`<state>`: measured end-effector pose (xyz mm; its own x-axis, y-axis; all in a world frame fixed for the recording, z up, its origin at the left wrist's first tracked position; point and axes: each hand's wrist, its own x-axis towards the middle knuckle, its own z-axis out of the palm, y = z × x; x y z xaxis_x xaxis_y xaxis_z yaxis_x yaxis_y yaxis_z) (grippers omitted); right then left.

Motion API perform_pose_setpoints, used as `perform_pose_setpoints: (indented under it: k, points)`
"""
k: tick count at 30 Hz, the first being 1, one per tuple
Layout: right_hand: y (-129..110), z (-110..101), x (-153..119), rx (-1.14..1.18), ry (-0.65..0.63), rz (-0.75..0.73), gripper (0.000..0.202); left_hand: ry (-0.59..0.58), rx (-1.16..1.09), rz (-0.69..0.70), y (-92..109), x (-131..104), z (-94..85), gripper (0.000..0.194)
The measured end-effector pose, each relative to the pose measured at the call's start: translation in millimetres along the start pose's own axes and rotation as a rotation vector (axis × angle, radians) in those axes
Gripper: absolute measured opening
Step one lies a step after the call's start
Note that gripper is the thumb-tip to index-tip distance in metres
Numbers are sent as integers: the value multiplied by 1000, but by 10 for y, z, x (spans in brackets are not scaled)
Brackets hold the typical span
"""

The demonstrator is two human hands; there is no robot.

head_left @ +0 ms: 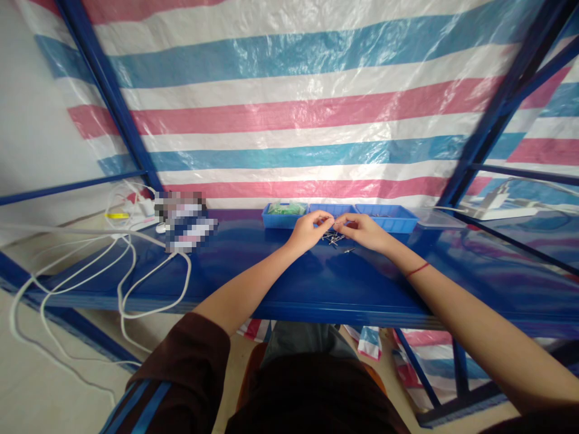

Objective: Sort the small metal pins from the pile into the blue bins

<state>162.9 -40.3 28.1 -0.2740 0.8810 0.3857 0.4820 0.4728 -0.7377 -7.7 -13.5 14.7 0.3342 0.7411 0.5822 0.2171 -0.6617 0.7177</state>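
The left hand is reaching forward and curling its fingers. Thin metal pieces are lying close by its fingertips. The right hand is curling toward it. I can't tell if either is pinching anything.

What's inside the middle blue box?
I can't tell what's inside. The left hand and right hand cover much of the middle blue box; its back wall shows. Small metal pieces lie on the table in front.
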Motion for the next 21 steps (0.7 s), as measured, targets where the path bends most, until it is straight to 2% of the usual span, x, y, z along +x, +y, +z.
perform_pose_setpoints:
  k: [5, 10, 16, 18, 21]
  points:
    - [19, -38, 21, -32, 125, -44, 31, 12, 13, -12, -9, 9, -4, 17]
    - [-16, -61, 11, -14, 163, -39, 33, 14, 24, -6, -50, 21, 4, 17]
    - [-33, -77, 17, -63, 176, -55, 36, -100, 118, 1, -82, 7, 5, 22]
    - [30, -147, 43, -88, 262, -34, 36, -124, 179, 16, -75, -11, 3, 23]
    - [225, -350, 67, -207, 548, 67, 34, -207, 283, 101, -58, -39, -3, 23]
